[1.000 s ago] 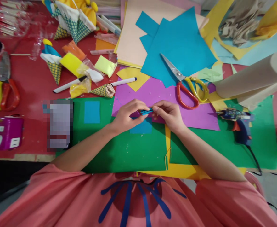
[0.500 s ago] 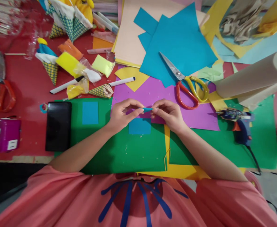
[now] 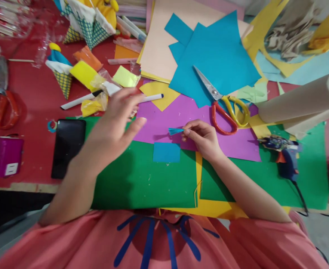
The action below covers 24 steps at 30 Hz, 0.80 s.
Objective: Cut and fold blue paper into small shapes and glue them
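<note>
Between the thumb and fingers of my right hand (image 3: 203,137) is a small blue paper fringe (image 3: 175,131), its thin strips fanning out to the left. My left hand (image 3: 111,127) is raised with its fingers apart and nothing in it, over the left part of the green sheet (image 3: 153,186). It hides part of a small waffle-patterned cone behind it. A blue paper rectangle (image 3: 166,152) lies below the fringe, across the edge of the purple sheet (image 3: 159,119). Right of the fringe, scissors (image 3: 219,101) with red and yellow handles lie partly spread.
A black phone (image 3: 68,149) lies on the left, beside a second pair of scissors (image 3: 2,93). A glue gun (image 3: 289,157) and a paper roll (image 3: 299,95) are on the right. Blue paper sheets (image 3: 217,56), a marker (image 3: 80,100) and clay packets (image 3: 84,73) lie farther back.
My left hand has let go of the blue paper piece and moved left, opening and rising. The right hand still pinches the piece, whose fringed strips now show spread.
</note>
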Available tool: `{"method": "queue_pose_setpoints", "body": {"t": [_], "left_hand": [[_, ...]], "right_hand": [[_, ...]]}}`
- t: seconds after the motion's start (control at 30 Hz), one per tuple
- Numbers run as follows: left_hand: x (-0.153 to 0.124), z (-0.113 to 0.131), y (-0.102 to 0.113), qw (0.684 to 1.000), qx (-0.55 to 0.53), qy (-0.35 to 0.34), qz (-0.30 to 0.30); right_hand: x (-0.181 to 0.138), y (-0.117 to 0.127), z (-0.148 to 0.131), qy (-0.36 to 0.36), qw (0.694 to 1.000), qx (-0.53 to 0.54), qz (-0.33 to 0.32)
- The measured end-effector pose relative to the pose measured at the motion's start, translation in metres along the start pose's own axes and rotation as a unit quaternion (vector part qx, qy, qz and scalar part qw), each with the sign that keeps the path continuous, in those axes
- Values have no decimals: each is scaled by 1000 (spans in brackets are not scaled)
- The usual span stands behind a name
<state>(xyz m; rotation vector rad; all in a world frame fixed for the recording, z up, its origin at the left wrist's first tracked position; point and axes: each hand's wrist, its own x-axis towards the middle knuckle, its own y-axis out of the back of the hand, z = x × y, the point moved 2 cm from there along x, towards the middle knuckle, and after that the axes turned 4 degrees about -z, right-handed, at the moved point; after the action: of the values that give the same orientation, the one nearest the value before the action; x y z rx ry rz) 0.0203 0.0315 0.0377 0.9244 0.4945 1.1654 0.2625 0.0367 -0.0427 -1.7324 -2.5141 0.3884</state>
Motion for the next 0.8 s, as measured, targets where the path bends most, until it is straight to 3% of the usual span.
{"method": "queue_pose_setpoints", "body": {"t": [0.1,0.17,0.23,0.3,0.37,0.47,0.57,0.63,0.73,0.8], "left_hand": [[-38,-37,27,989,84,112,53],[-66,-63,36,957,109,251,95],[-87,-79,36,922,86,367,82],[-96,-78,33,913,83,393,72],[-93,-64,31,928,131,340,78],[-75,-32,26,954,149,194,175],[-45,-8,6,987,4,133,85],[-24,9,-14,997,-38,70,23],[2,26,-46,987,-146,35,-63],[12,31,-64,975,-214,9,-62]], "right_hand": [[0,0,0,-1,1000,2,0],[0,-1,-1,5,1000,10,-6],[0,-1,-1,11,1000,18,-11],[0,-1,-1,13,1000,19,-9],[0,-1,-1,11,1000,15,-4],[1,-2,-2,5,1000,11,1],[2,-2,-4,1,1000,22,1],[2,-2,-4,-1,999,37,-2],[2,-1,-3,0,998,63,-9],[2,0,-1,2,997,72,-15]]}}
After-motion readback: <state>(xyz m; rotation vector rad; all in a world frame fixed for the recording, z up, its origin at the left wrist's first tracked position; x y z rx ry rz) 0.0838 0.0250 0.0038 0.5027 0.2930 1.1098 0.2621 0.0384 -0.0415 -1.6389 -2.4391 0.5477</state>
